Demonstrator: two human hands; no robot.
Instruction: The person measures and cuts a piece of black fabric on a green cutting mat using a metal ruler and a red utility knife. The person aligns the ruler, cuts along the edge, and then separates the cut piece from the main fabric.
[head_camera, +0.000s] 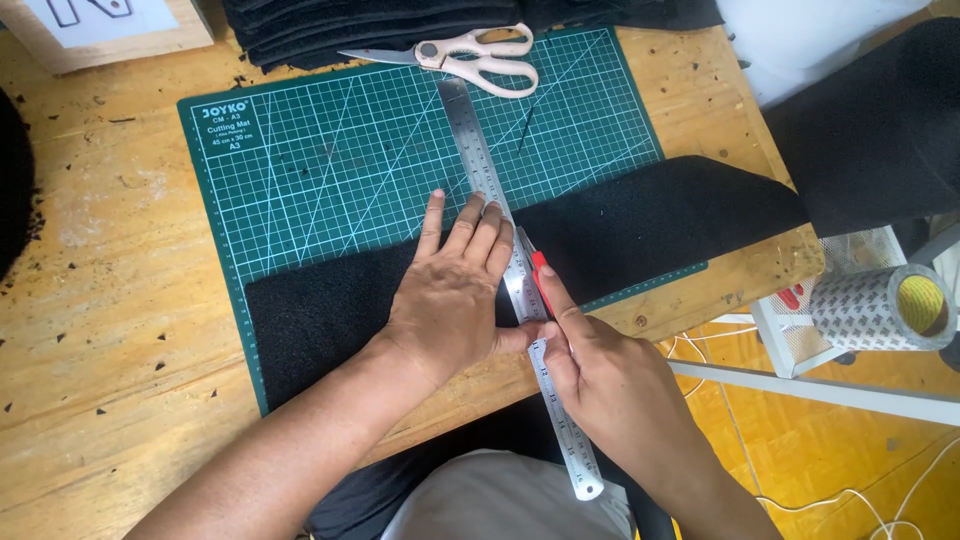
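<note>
- The black felt strip (650, 215) is lying across the near part of the green cutting mat (330, 150), and its right end is hanging a little past the mat onto the wooden table (110, 300).
- The steel ruler (480, 150) is crossing the strip from the far side of the mat down past the near table edge.
- The left hand (450, 290) is pressing flat on the ruler and the strip, with the fingers spread and released, grasping nothing.
- The right hand (600, 375) is gripping a red cutter (541, 275) with clenched fingers, just at the ruler's right edge, on the strip.
- The strip is looking soft, light and floppy, so I judge it is shifting easily; holding it flat close to the ruler seems the best place.
- Beyond the mat's far edge, cream-handled scissors (470, 60) are lying beside a stack of black material (330, 30).
- In the mat's far left corner a white printed label is showing.
- Right of the mat, off the table, a tape roll (885, 310) with patterned white liner and a yellow core is resting on a white rack (790, 330).
</note>
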